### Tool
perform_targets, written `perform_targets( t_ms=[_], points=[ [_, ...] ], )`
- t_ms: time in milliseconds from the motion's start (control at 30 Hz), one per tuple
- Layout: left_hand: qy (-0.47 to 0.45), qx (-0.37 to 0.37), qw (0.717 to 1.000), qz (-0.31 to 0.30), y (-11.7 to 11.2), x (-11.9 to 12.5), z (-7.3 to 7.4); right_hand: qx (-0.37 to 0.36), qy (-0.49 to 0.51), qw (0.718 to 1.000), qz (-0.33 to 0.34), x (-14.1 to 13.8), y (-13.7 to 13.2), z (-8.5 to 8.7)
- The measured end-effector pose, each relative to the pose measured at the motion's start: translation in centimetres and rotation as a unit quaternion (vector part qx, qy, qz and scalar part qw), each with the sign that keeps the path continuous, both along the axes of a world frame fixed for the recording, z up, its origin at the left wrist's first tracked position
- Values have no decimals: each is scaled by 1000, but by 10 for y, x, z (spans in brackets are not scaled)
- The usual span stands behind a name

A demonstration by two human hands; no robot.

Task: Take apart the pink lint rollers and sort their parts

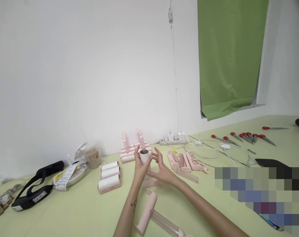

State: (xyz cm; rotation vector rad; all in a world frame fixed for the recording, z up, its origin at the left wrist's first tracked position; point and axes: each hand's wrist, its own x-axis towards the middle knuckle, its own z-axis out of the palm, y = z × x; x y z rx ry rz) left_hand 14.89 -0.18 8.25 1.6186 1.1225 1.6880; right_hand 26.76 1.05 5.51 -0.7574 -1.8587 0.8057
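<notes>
My left hand (139, 166) is wrapped round a white lint roll (144, 157), held upright with its brown hollow core facing up. My right hand (162, 169) is at the roll's right side, fingers spread and curved, fingertips close to it; whether they touch it is unclear. Behind and below the hands, a pink piece (151, 181) lies partly hidden. Nearer to me on the table are a pink handle case (146, 212) and a clear roller tube (165, 223) with pink ends, partly covered by my right forearm.
Three white rolls (110, 177) lie at left. Pink lint rollers (126, 158) stand and lie by the wall. More pink parts (186, 162) lie right, near a power strip (172, 141), cables and red-handled tools (248, 136). A black strap (36, 187) and wrapped food tray (72, 174) are far left.
</notes>
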Motion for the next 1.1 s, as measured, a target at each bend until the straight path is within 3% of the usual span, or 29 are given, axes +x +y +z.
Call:
perform_targets(
  t_ms=[133,267,367,433,533,600,667,767,833,900,1000,1100],
  points=[
    [5,-13,999,-33,10,1,-8,152,-59,986,-17,3,1,33],
    [-5,-3,999,-40,12,5,-9,197,-157,968,-18,2,0,48],
    [-18,2,1000,-19,10,5,-6,165,-112,980,-24,2,0,38],
    [-29,5,1000,7,9,3,-2,103,-63,992,-25,2,3,23],
    [-44,18,998,48,3,0,8,5,-21,1000,1,-3,8,0],
    [-44,31,996,64,-3,0,18,-22,6,1000,18,-10,11,-8],
    [-46,57,994,84,-11,-1,30,-23,43,999,22,-17,12,-7],
    [-38,118,983,135,-20,-7,44,-22,128,992,-7,-16,13,7],
    [29,128,982,137,-21,-13,46,-25,199,978,-52,-5,12,19],
    [190,68,976,79,-16,-20,39,-28,253,962,-96,11,9,27],
    [418,-59,906,-39,-6,-24,15,-27,286,948,-133,34,-2,29],
    [482,-114,866,-69,3,-22,-12,-33,278,950,-140,45,-13,24]
  ],
)
